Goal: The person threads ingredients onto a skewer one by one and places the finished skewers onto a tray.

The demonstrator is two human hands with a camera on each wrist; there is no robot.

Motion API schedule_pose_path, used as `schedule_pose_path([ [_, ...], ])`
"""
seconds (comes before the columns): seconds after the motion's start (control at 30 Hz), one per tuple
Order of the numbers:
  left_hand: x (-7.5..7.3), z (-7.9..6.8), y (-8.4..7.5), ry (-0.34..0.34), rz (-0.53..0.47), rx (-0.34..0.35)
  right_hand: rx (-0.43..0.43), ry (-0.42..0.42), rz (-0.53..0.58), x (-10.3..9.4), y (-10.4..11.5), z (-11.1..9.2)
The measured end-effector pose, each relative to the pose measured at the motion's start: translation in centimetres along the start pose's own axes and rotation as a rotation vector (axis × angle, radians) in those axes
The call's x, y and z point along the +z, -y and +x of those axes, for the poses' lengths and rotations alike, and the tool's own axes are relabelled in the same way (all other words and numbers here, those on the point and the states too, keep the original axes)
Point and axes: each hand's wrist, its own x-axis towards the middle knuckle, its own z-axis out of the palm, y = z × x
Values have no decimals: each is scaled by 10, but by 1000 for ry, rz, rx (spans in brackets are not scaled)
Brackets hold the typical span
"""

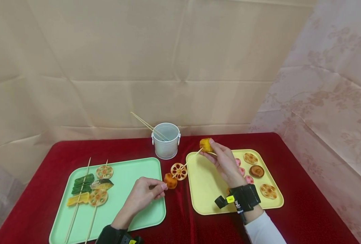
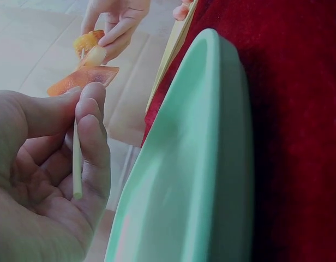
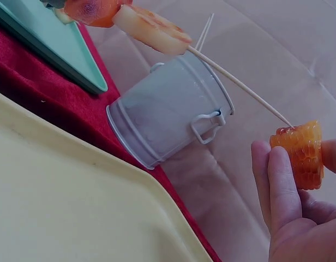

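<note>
My left hand [image 1: 144,194] pinches a thin wooden skewer [image 1: 194,158] near its lower end, which juts past the fingertips in the left wrist view. An orange chunk [image 1: 170,181] sits on the skewer just beyond those fingers, followed by a lotus root slice [image 1: 178,171]. A bare stretch of stick leads up to a piece of corn cob [image 3: 300,155]. My right hand [image 1: 224,163] holds this corn between thumb and fingers, above the far left of the yellow tray [image 1: 205,200]. In the right wrist view the skewer's tip meets the corn; how deep it enters is hidden.
A green tray [image 1: 124,173] on the left carries two loaded skewers with green pieces [image 1: 83,184] and lotus root slices [image 1: 98,197]. Behind stands a white bucket [image 1: 166,145] with several sticks. Lotus root slices [image 1: 268,191], a mushroom [image 1: 256,171] and pink pieces [image 1: 249,179] lie on the yellow tray.
</note>
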Motion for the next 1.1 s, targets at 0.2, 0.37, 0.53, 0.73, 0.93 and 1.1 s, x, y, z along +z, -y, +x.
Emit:
schedule_pose_path([
  [0.2,-1,0,-1,2,7,-2,-1,-9,-3,1,0,0],
  [0.37,-1,0,0,0,18,8,-43,7,-9,2,-1,0],
  [0.53,-1,0,1,-2,28,27,-100,57,-73,2,0,-1],
  [0.73,-1,0,0,4,6,35,-121,122,-201,6,3,-7],
  [0.93,-1,-1,0,-13,7,48,-100,105,-305,11,-1,-11],
  [1.1,0,-1,-1,-30,-14,29,-90,96,-370,17,-7,-11],
])
